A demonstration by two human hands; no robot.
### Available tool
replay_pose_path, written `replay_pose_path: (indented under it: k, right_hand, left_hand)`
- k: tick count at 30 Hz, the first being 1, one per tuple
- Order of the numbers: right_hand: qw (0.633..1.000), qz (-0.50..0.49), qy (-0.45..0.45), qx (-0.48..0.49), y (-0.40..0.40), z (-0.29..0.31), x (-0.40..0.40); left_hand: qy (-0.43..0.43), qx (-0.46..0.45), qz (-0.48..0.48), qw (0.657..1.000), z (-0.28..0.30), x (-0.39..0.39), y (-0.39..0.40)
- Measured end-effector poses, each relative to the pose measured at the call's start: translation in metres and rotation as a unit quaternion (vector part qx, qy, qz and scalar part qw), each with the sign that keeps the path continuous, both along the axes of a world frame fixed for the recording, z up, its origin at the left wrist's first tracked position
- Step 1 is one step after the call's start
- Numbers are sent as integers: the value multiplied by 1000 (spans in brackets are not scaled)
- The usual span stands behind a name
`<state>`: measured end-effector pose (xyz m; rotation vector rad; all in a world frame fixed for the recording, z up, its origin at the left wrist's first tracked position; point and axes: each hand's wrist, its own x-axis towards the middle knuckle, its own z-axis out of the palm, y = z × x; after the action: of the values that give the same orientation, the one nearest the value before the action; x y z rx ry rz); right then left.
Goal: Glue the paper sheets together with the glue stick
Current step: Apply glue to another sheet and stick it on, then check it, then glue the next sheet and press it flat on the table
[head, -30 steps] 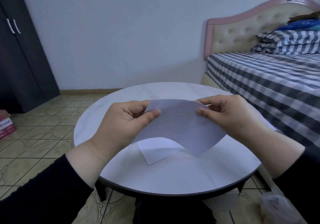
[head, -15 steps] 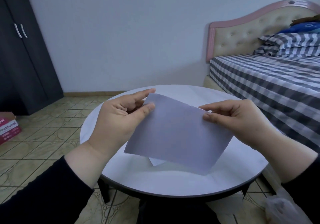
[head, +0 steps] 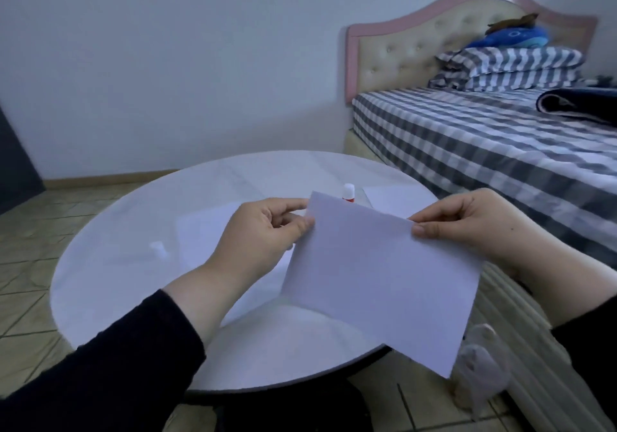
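Head view: both hands, left hand [head: 263, 231] and right hand [head: 467, 228], pinch a paper sheet [head: 377, 278] in their fingers over the desk [head: 133, 264], half hiding the glue stick [head: 348, 192] near its far edge.

A plain white rectangular paper sheet [head: 377, 274] hangs in the air above the near right part of the tabletop, tilted so its top edge slopes down to the right, its lower right corner past the table's rim. A small glue stick with a white cap and red body [head: 348, 192] stands upright farther back, partly hidden behind the sheet's top left corner. A second white sheet [head: 392, 198] lies flat just right of the stick, another pale sheet [head: 207, 231] flat to its left
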<state>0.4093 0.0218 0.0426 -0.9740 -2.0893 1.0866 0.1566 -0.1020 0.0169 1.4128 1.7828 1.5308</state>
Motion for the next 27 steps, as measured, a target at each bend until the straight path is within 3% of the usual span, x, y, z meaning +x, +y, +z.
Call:
replay_pose_path:
  k: [3,6,9,12,17,20,23,27]
  right_hand:
    - [996,-78,-18,-35,21,-8,34]
    - [988,-144,-21,-44,40,-12,61]
    - [977,-211,-10,-42,62,-12,74]
    - [963,-254,64,-55,85,-14,68]
    - [947,-292,116,-71,132,-40,22]
    - [946,-313,71,-41,153,-59,-3]
    - [942,-332,-37,41,163,-73,-16]
    - [936,-310,-154,70,171,-87,-20]
  left_hand:
    - [119,-110,51,985,-22,-1,30]
    - [261,-201,56,942,-40,-7,51]
    - [340,-275,41,898,-53,-13,68]
    - [375,-326,52,866,-57,-17,79]
    - [390,-342,31,855,-65,-19,88]
    - [409,-349,15,843,-74,-16,90]
    - [416,-348,17,840,-82,-17,90]
    - [420,-346,21,839,-85,-16,90]
